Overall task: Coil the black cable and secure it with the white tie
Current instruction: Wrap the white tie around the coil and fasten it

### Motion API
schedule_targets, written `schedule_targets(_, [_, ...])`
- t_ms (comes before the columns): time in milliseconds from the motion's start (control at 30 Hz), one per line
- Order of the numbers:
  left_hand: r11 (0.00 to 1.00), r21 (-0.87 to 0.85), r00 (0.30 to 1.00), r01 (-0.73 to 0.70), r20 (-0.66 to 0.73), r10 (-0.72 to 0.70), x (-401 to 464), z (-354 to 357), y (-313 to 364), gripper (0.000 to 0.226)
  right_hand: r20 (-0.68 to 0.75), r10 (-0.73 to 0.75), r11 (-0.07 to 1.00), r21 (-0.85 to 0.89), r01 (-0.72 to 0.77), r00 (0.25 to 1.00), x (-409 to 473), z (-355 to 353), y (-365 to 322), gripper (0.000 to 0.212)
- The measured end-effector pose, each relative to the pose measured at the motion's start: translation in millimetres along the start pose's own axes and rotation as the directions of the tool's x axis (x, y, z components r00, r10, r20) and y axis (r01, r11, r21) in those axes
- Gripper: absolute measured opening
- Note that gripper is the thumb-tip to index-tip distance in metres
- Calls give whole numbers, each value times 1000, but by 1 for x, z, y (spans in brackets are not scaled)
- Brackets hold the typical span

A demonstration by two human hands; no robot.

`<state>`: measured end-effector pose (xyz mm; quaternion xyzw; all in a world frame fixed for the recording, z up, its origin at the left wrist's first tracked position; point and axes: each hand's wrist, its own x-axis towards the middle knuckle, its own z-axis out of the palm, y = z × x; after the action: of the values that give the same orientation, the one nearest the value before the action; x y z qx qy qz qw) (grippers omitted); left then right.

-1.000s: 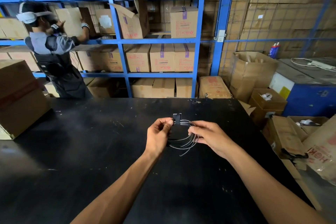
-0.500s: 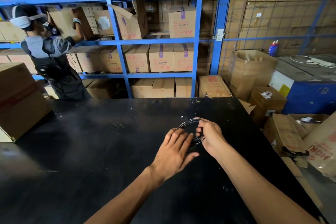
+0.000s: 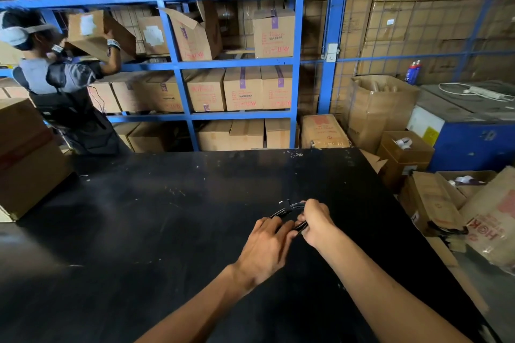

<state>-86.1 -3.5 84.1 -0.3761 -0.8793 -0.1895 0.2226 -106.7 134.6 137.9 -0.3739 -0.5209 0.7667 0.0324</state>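
1. The black cable (image 3: pixel 287 210), wound into a small coil, was held just above the black table (image 3: pixel 167 231), toward its right edge and well short of the far edge.
2. The right hand (image 3: pixel 316 224) had its fingers clamped together on the coil's right side.
3. The left hand (image 3: pixel 267 245) lay against the coil's near side with its fingers stretched out and close together, their tips touching the strands.
4. A small white tie (image 3: pixel 281 201) showed at the top of the coil; whether it was fastened could not be told.
5. An open carton (image 3: pixel 405 154) beyond the table's far right corner held a roll of white tape (image 3: pixel 402 142).
6. Another open carton (image 3: pixel 468 184) off the right edge held something white, too blurred to name.
7. Closed cartons filled the blue shelves (image 3: pixel 239 62) behind the table.
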Motion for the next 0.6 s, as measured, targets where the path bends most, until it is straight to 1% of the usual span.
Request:
schedule_targets(67, [996,52,998,-68,-8,68,-4,5,-3,44,-7,16,1000,3,-16,1000,1,-1,0,23])
schedule_targets(133, [973,151,984,-173,-18,178,-7,7,-6,52,4,26,1000,1,-26,1000,1,-4,-2,24])
schedule_targets(233, [933,220,956,-284,-11,294,-11,10,-9,44,9,65,998,26,-65,998,0,-8,-1,25])
schedule_targets(300, [905,260,941,-336,58,332,-12,12,-10,37,21,87,995,38,-88,996,2,-9,3,24])
schedule_targets(367, [904,258,939,-342,130,318,-11,9,-9,36,37,108,993,37,-110,993,4,-11,6,27])
schedule_targets(400, [927,212,947,-309,158,280,-11,7,-9,41,57,121,992,36,-123,991,3,-11,5,28])
schedule_targets(467, [988,45,972,-150,192,139,-10,3,-15,58,103,146,988,34,-150,984,0,-14,1,26])
schedule_targets(500, [997,-62,964,-56,258,70,-10,1,-18,59,122,162,986,12,-165,979,0,-15,0,24])
schedule_targets(533, [987,-156,953,28,304,21,-8,-3,-19,54,138,178,984,-54,-172,974,-1,-18,-2,23])
schedule_targets(567, [967,-230,950,108,311,-32,-6,-3,-21,44,160,180,973,-177,-151,971,-2,-21,-3,25])
schedule_targets(600, [936,-293,952,194,288,-107,-3,-4,-24,32,192,149,933,-353,-74,970,-2,-25,-3,29])
